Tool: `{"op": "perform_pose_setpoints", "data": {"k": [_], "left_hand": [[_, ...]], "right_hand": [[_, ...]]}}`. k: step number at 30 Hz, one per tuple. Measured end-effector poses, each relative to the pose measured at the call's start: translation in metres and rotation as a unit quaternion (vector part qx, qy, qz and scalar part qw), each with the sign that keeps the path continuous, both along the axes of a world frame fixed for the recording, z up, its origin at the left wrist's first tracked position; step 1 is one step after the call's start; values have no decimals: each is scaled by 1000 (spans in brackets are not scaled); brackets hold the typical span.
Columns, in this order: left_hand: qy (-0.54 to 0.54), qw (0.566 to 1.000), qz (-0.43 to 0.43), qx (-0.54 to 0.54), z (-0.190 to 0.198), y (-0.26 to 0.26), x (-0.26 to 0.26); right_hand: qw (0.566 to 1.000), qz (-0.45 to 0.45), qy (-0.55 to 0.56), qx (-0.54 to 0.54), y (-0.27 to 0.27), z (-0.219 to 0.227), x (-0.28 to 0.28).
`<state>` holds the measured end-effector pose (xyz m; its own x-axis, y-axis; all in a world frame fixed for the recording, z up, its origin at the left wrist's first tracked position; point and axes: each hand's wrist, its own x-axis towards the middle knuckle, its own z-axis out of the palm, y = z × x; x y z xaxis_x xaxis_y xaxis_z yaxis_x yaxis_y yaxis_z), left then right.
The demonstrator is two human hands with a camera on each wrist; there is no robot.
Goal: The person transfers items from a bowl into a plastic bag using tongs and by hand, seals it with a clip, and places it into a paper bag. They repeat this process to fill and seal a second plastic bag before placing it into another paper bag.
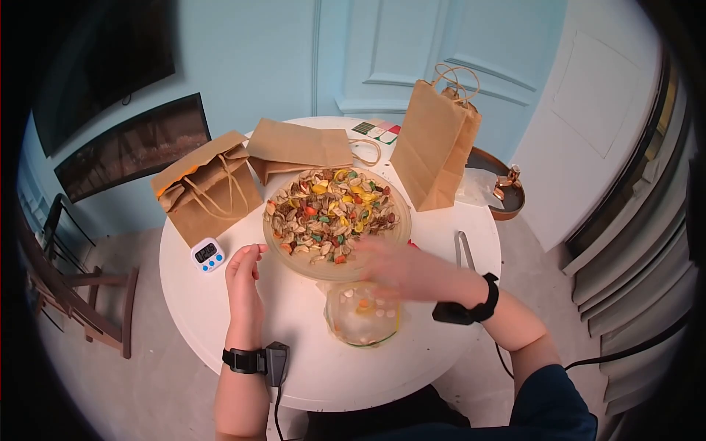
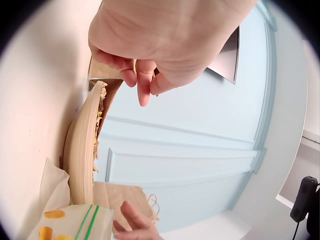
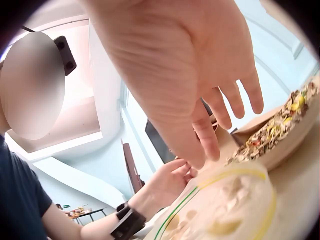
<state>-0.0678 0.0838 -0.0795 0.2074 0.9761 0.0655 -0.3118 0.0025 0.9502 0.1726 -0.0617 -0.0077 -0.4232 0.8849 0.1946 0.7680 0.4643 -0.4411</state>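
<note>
A wide, pale bowl (image 1: 312,270) is heaped with dried potpourri (image 1: 323,209) in brown, yellow, red and green. Close in front of it lies a clear zip bag (image 1: 360,331) with a green seal line and a few pale and orange pieces inside. My right hand (image 1: 401,270), blurred in the head view, hovers over the bag and the bowl's near rim. In the right wrist view its fingers (image 3: 232,102) hang down loosely with nothing seen between them. To the left of the bowl, my left hand (image 1: 245,283) is held with its fingers loosely bent, holding nothing visible.
Brown paper bags stand left (image 1: 209,195) and right (image 1: 434,147) of the bowl, and another paper bag (image 1: 301,147) lies behind it. A white timer (image 1: 209,256) sits at the left edge. Metal tongs (image 1: 464,250) lie at right, near a round tray (image 1: 507,213).
</note>
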Motion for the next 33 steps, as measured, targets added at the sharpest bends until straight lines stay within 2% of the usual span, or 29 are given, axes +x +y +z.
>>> {"op": "perform_pose_setpoints", "data": {"k": [2, 5, 6, 8, 11, 16, 18, 20, 21, 23, 26, 28, 30, 31, 33], "left_hand": [[14, 1000, -7, 10, 0, -1, 0], [13, 1000, -1, 12, -1, 0, 0], [13, 1000, 0, 13, -2, 1, 0], [10, 1000, -5, -3, -7, 4, 0], [25, 1000, 1, -9, -3, 2, 1], [22, 1000, -2, -12, -2, 0, 3], [21, 1000, -5, -14, 0, -1, 4], [16, 1000, -8, -20, 0, -1, 3], [15, 1000, -6, -20, 0, -1, 3], [28, 1000, -8, -4, -1, -2, 4], [43, 998, -36, 36, 1, -6, 7], [45, 997, -49, 37, 0, -7, 10], [56, 996, -60, 43, -7, -5, 11], [66, 993, -56, 75, -16, 0, 12], [87, 988, -51, 119, -8, -1, 8]], "right_hand": [[991, -89, -27, 96, 24, 3, 10], [986, -106, -95, 81, 69, -4, 17], [986, -106, -95, 82, 80, -11, 18], [985, -42, -129, 105, 99, -23, 21], [976, -35, -176, 121, 106, -34, 21], [985, -34, -154, 74, 115, -36, 27], [987, -30, -145, 63, 109, -25, 26], [995, -71, -46, 60, 91, -3, 22], [995, -69, -47, 60, 78, 9, 17], [1000, 2, 3, 6, 50, 24, 0], [997, 51, -35, -40, 22, 17, -15], [997, 34, -62, -22, 11, 18, -17], [996, -58, -15, 71, 2, 35, -17], [995, -59, -4, 75, -4, 44, -13], [968, -110, 187, 129, -16, 58, -3]]}}
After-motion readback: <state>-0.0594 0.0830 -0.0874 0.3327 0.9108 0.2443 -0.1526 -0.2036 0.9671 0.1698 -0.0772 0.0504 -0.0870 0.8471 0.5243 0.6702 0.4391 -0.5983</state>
